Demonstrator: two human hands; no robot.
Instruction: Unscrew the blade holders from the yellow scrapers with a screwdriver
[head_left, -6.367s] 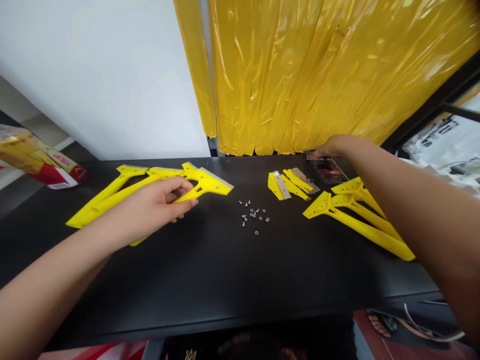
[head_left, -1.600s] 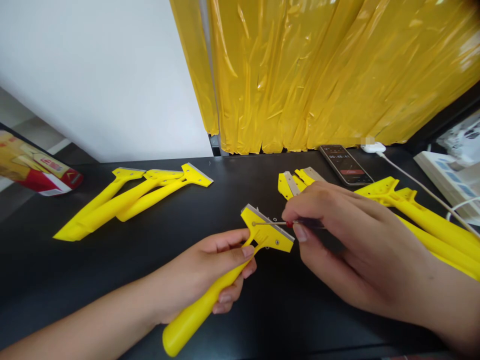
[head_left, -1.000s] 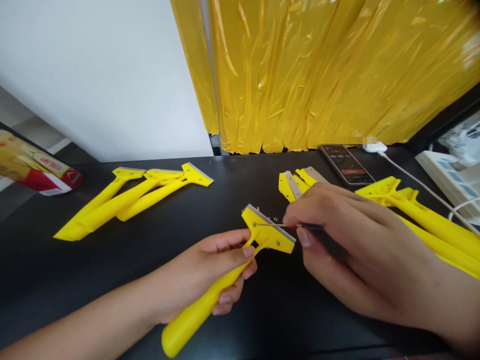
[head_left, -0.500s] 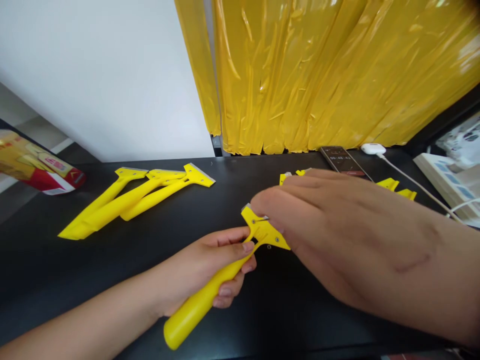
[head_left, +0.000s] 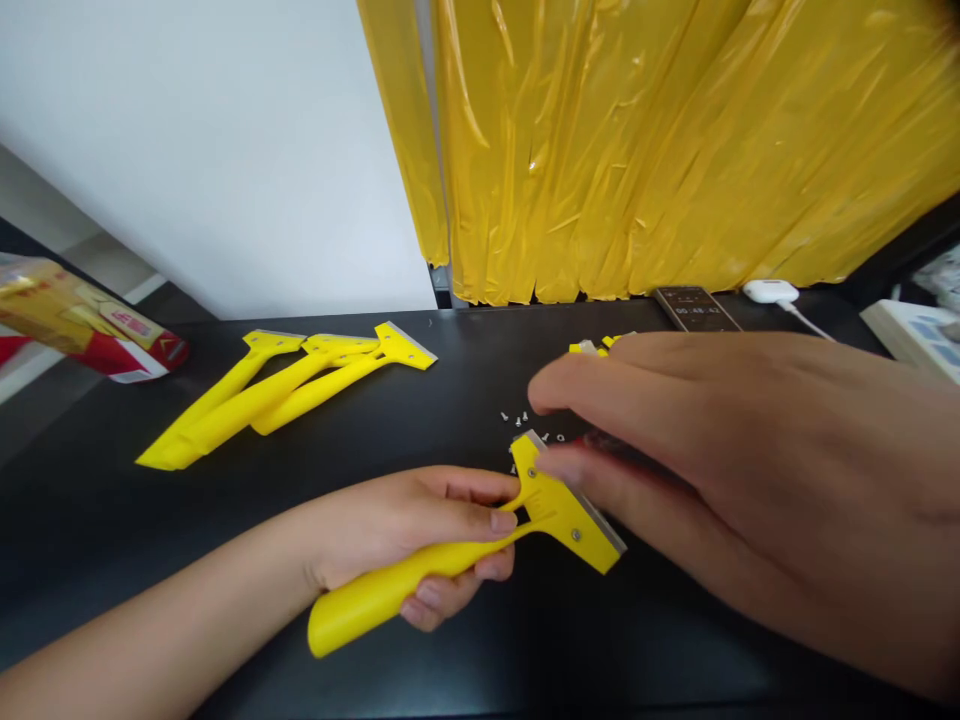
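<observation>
A long-handled yellow plastic scraper with a flared flat head (head_left: 559,500) is held over the matte black tabletop (head_left: 465,395), its neck and upper handle wrapped by the closed fingers of the left hand (head_left: 435,530). The right hand (head_left: 735,470) is held beside the head with thumb and forefinger parted; a slim red-and-dark tool (head_left: 600,442) can be made out in its hollow, though how firmly it is gripped cannot be told. For work at the two small metal screws (head_left: 576,535) in the head, the neck is best kept pinched and steady, and the tool best stood upright over each screw rather than laid aslant. Care is called for at the grey metal blade (head_left: 602,524), whose edge is turned toward the right hand (whether the thumb touches it cannot be told). Beyond the head, loose silvery screws (head_left: 518,421) are scattered near enough to be knocked by a low sweep. Room for moving is offered by the tabletop between the held scraper and three overlapping yellow scrapers (head_left: 315,397) farther left; at the back, reach is limited by glossy yellow plastic sheeting (head_left: 570,150).
</observation>
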